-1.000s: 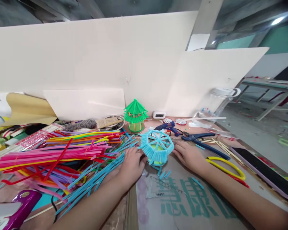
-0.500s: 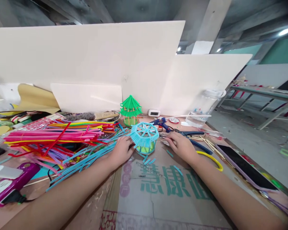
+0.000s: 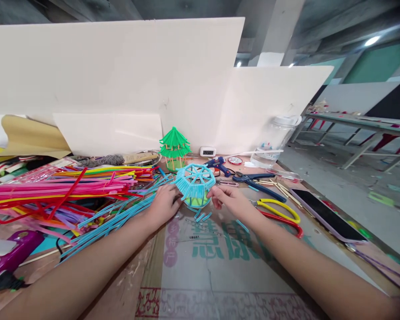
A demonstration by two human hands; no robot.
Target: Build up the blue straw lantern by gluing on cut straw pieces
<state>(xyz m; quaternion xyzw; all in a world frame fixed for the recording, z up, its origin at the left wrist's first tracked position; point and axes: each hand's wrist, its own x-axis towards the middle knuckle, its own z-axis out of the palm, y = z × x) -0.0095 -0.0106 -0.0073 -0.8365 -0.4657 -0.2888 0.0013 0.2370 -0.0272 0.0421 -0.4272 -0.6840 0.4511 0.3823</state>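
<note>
Head view: your dome [image 3: 196,184] sits on the cardboard [image 3: 186,280] straight ahead, between your hands; left hand [image 3: 163,205] curls against its left rim, grip hidden; right hand [image 3: 228,200] pinches its right fringe with thumb and forefinger; both equally near.

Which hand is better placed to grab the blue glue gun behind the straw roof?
Right. The right hand sits beside the blue straw roof, nearer the glue gun; the left hand would probably have to cross the roof.
</note>
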